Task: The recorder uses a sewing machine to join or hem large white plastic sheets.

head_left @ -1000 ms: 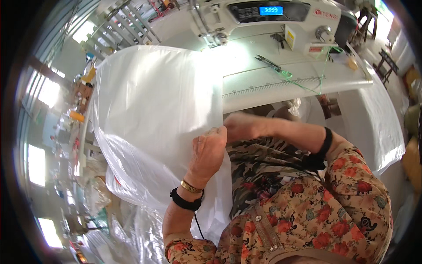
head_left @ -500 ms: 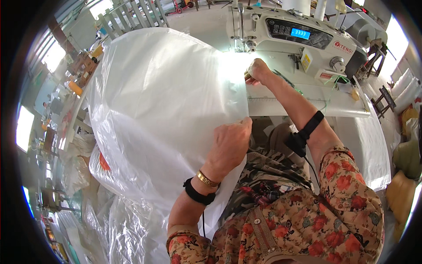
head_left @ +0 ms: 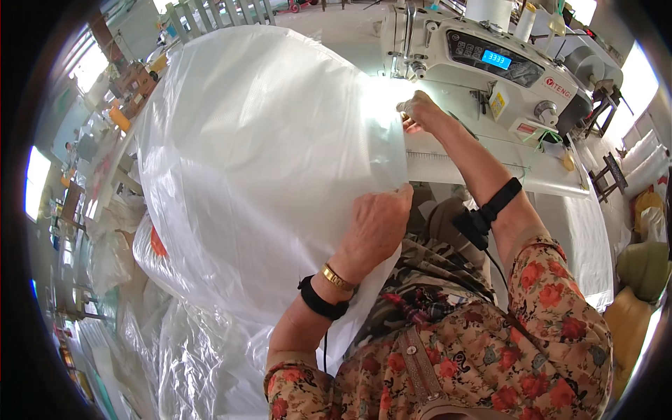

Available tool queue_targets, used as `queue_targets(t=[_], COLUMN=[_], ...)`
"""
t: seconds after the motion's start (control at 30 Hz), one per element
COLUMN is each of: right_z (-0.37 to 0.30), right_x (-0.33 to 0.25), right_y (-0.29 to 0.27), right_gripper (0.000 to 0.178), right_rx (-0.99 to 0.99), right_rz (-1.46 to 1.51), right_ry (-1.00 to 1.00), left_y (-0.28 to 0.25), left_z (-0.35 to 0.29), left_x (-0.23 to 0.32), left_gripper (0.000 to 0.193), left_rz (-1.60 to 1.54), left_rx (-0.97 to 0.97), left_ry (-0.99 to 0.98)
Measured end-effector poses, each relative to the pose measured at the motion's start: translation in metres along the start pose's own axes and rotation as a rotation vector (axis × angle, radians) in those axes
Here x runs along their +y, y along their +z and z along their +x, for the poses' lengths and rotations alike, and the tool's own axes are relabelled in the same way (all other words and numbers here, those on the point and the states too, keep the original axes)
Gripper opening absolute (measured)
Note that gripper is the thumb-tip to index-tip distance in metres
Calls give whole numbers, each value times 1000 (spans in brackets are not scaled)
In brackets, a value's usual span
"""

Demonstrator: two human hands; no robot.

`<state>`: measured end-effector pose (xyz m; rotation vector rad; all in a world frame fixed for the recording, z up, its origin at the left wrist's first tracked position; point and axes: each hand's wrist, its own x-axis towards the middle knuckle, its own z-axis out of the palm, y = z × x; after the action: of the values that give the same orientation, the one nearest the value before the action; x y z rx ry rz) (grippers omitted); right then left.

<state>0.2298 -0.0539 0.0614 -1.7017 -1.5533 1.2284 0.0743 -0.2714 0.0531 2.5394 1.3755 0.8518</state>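
Note:
A large sheet of translucent white plastic (head_left: 259, 154) spreads over the left side of the sewing machine's table and hangs toward my lap. My left hand (head_left: 381, 222) is closed on the sheet's right edge, below the table's front edge. Farther up that same edge, my right hand (head_left: 420, 113) pinches the sheet just in front of the sewing machine (head_left: 483, 63). Glare from the machine's lamp washes out the plastic by the needle, so the stitching spot is hidden. Both hands hold the edge fairly straight between them.
On the machine's table (head_left: 483, 164) a ruler strip (head_left: 427, 158) runs near the front edge. Small dark snips (head_left: 479, 100) lie under the machine arm. Thread cones (head_left: 486, 10) stand behind it. Crumpled clear plastic (head_left: 203, 357) lies at lower left, and a wooden stool (head_left: 612, 168) stands at right.
The view has shifted a little, so the machine appears farther right and lower. Both hands keep their hold on the sheet's edge, with little visible change in grip.

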Motion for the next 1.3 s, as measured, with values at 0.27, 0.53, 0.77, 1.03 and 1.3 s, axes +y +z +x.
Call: queue_targets(t=[0.27,0.53,0.77,1.03,1.3], right_z=[2,3,4,7,15], right_x=[9,12,12,11,14], right_y=[-9,-11,-8,9,15], right_gripper=[17,17,15,21,27], right_rx=[-43,-108,-57,204,465], right_rz=[174,172,77,-327,-732], right_ry=[30,4,-24,-173,-255], left_y=[3,10,10,9,16], left_z=[-5,-7,-7,-7,-8], left_x=[-3,-5,-6,-6,-6], left_gripper=[4,3,1,5,9], left_rz=[-67,-23,-21,-33,-15], left_rx=[39,81,91,37,39], left_ry=[-5,32,26,-13,-3])
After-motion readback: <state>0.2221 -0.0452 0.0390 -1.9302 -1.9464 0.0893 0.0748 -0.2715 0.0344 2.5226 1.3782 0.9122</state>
